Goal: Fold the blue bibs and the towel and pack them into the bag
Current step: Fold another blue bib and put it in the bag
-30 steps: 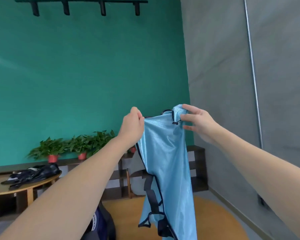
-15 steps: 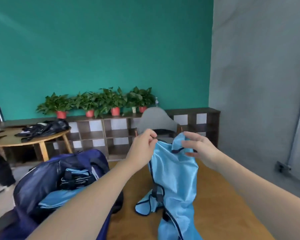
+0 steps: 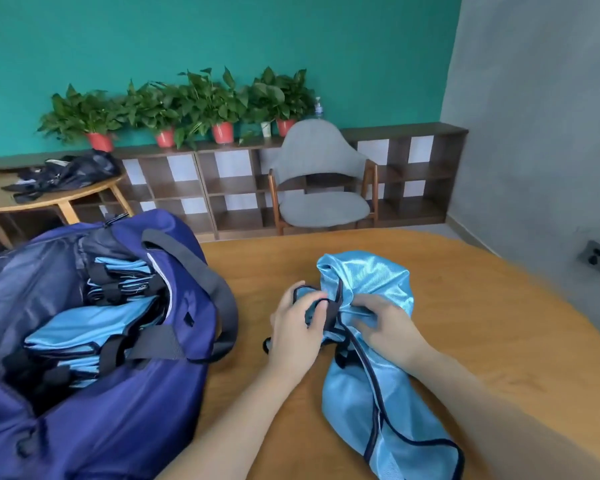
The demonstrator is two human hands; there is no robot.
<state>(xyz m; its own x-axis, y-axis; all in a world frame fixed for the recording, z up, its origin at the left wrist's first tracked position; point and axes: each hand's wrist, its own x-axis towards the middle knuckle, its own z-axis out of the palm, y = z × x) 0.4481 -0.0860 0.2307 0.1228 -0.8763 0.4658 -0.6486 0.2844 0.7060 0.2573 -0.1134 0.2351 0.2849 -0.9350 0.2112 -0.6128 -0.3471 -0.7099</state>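
In the head view, the blue bib (image 3: 368, 344), held up in the air a second ago, is now laid crumpled on the wooden table (image 3: 499, 323) near its middle. Its dark-trimmed upper edge is gripped by the curled left hand (image 3: 297, 329) and pinched by the right hand (image 3: 383, 327). The open navy bag (image 3: 174, 382), with folded bibs (image 3: 94, 327) packed inside, is seen at the table's left edge.

I can read no text anywhere here: no label, brand, number or sign. The bib (image 3: 368, 344) under my hands shows plain blue cloth with dark trim, and the bag (image 3: 125, 341) beside it shows only bare navy fabric (a pale stripe near its opening carries no letters). The small bottle (image 3: 318, 107) on the far shelf is too blurred to make out.
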